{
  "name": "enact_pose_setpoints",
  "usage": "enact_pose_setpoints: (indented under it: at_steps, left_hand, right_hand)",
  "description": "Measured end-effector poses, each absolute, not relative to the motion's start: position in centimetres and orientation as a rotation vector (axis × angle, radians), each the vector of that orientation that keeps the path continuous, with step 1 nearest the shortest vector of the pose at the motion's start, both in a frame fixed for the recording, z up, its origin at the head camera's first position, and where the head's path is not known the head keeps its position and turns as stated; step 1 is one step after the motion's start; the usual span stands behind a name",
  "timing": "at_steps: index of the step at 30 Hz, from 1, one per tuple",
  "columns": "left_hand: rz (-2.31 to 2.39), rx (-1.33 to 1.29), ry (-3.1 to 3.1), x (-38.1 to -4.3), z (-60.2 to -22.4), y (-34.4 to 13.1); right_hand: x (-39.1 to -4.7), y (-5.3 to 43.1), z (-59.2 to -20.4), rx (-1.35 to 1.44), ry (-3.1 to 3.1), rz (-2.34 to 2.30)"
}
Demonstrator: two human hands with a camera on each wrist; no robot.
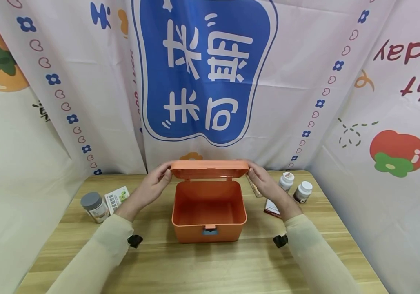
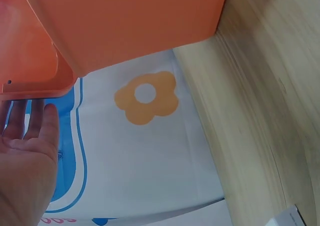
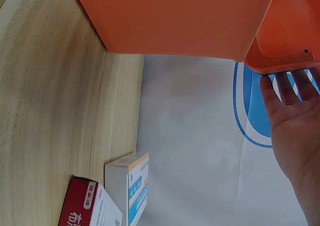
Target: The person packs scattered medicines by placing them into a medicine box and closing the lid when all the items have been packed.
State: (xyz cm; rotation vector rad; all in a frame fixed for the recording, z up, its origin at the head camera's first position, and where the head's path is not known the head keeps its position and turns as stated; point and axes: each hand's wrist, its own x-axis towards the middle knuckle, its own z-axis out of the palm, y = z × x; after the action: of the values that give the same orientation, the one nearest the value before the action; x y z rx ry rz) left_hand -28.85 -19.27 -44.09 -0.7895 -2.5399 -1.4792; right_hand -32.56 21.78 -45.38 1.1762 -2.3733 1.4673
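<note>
Box [image 1: 191,235] sits mid-table [image 1: 210,269], its lid [image 1: 210,164] up, touched with straight fingers by the left hand [image 1: 152,188] at ten o'clock and right hand [image 1: 267,186] at two, so I guess lid-moving is the step, next needing both hands gentle together.

Head view bright, even, soft sheen on tabletop [image 1: 228,267] at 6 o'clock, diffuse shadows by sleeves [image 1: 90,255], orange box [image 1: 191,234] shaded inside, jar [image 1: 98,211] label at 8 o'clock blurry, wrist views dimmer, right one bowed toward 10 o'clock
</note>
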Motion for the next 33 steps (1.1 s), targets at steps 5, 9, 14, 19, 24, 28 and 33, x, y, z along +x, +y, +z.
enact_pose_setpoints:
  at_steps: [5,9,14,19,24,28,33]
  left_hand:
    - [-1.526,-0.757,-2.514,-29.2,-44.1,-19.0]
    - [-1.547,-0.719,-2.506,-29.6,-44.2,-18.7]
    - [-1.608,-0.695,-2.452,-30.1,-44.2,-18.5]
    - [-1.668,-0.655,-2.404,-30.7,-44.2,-18.3]
    - [-1.737,-0.612,-2.359,-31.0,-44.1,-18.0]
    - [-1.789,-0.575,-2.346,-31.3,-44.1,-17.8]
    - [-1.838,-0.523,-2.338,-31.5,-44.0,-17.7]
  right_hand:
    - [-32.7,21.4,-45.3,1.109,-2.353,1.548]
    - [-32.8,21.0,-45.2,1.061,-2.325,1.624]
    - [-33.1,20.6,-45.3,1.006,-2.314,1.675]
    - [-33.3,20.1,-45.2,0.955,-2.290,1.717]
    - [-33.5,19.7,-45.1,0.889,-2.265,1.780]
    - [-33.7,19.4,-44.9,0.838,-2.265,1.807]
    - [-34.0,19.3,-45.0,0.795,-2.245,1.850]
